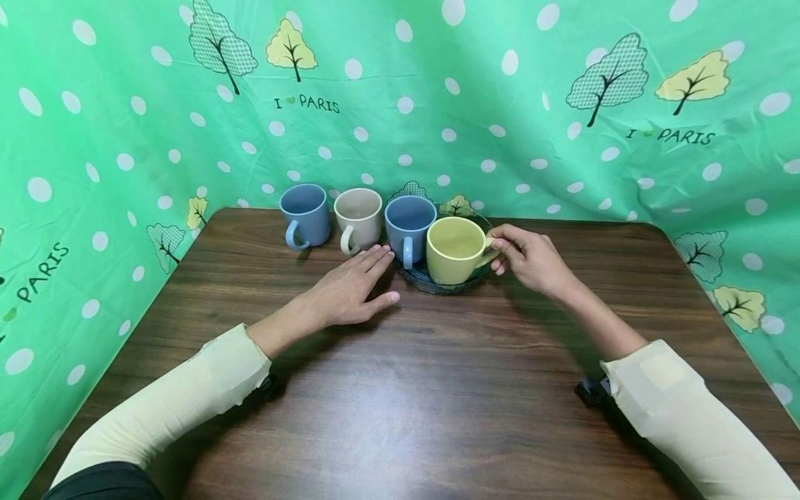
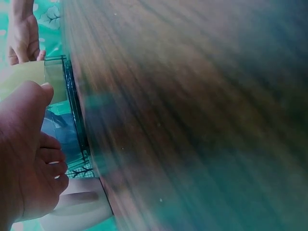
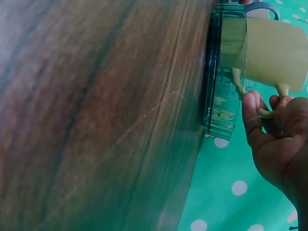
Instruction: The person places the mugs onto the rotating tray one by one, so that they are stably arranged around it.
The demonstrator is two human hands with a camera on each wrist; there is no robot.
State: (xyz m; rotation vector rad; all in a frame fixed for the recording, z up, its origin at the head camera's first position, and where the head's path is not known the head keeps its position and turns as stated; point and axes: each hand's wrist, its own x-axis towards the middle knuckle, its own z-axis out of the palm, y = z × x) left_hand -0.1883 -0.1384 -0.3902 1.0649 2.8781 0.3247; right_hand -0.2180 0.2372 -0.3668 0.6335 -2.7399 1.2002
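Note:
My right hand (image 1: pixel 528 258) grips the handle of a yellow mug (image 1: pixel 455 251), which stands upright inside a clear glass dish (image 1: pixel 431 285) with a low wall. Beside it in the same dish is a blue mug (image 1: pixel 409 226), its handle facing me. My left hand (image 1: pixel 353 288) is stretched out with straight fingers, its fingertips right at the dish's left side and close to a beige mug (image 1: pixel 359 215). In the right wrist view, fingers (image 3: pixel 250 113) curl round the yellow handle near the dish wall. The left wrist view shows the left thumb in front of the dish.
A second blue mug (image 1: pixel 306 215) stands left of the beige one, near the back edge of the dark wooden table (image 1: pixel 400 389). Behind the table hangs a green dotted cloth (image 1: pixel 400 83) with printed trees. A small black device (image 1: pixel 590 392) sits under the right wrist.

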